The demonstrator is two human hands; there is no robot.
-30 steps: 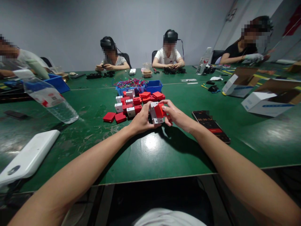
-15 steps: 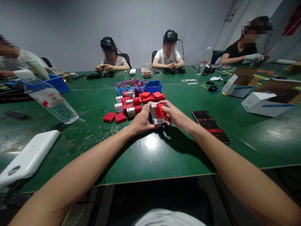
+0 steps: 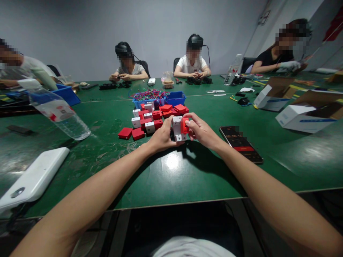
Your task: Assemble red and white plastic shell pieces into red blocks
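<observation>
Both hands meet over the green desk [image 3: 187, 175], just above its glossy patch. The left hand [image 3: 161, 137] has its fingers curled tight around a small white block [image 3: 177, 129], thumb on the near face. The rest of that grip is hidden behind the block. The right hand [image 3: 201, 132] pinches a red piece [image 3: 184, 125] against the block's right side, its fingers closed on it from above and beside. I cannot tell whether the red piece is seated in the block or only pressed to it, as the fingertips cover the join.

Just beyond the left fingers lies a heap of red and white blocks [image 3: 150, 119], too jumbled to count, with two flat red ones lying loose at its left edge. Behind the heap is a blue tray [image 3: 175, 97] and a tangle of coloured wires [image 3: 148, 94].

Right of the right fingers a phone [image 3: 240, 143] lies face up, its screen text too small to read. Further right are open cardboard boxes [image 3: 294, 117], one cut off by the frame. Well to the left of the left fingers a clear water bottle [image 3: 57, 114] lies on its side, and nearer the desk edge there is a white slab-like device [image 3: 33, 178], partly cut off.

Other people sit at the far side, working with their own hands on small dark parts that I cannot make out.
</observation>
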